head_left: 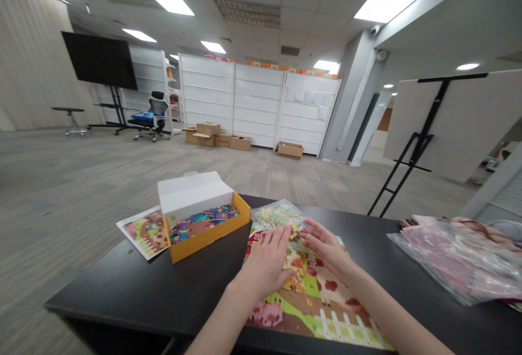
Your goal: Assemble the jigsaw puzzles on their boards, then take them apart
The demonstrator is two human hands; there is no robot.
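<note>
A farm-scene puzzle (302,300) lies on the black table in front of me, with a pink pig and a white fence along its near edge. Over its far edge rests a clear plastic bag (277,212) with puzzle pieces in it. My left hand (267,257) lies flat across the puzzle and the near side of the bag, fingers stretched out. At the bag's right side, my right hand (326,246) has its fingers curved and apart, touching the bag's edge. Its fingertips partly overlap the pieces.
On the black table (142,295), an open yellow box (212,238) holds colourful puzzle pieces, with a printed farm picture (149,231) beside it on the left. Plastic-wrapped pink items (457,257) lie at the right. Beyond stand a whiteboard easel (424,121) and cardboard boxes (290,150).
</note>
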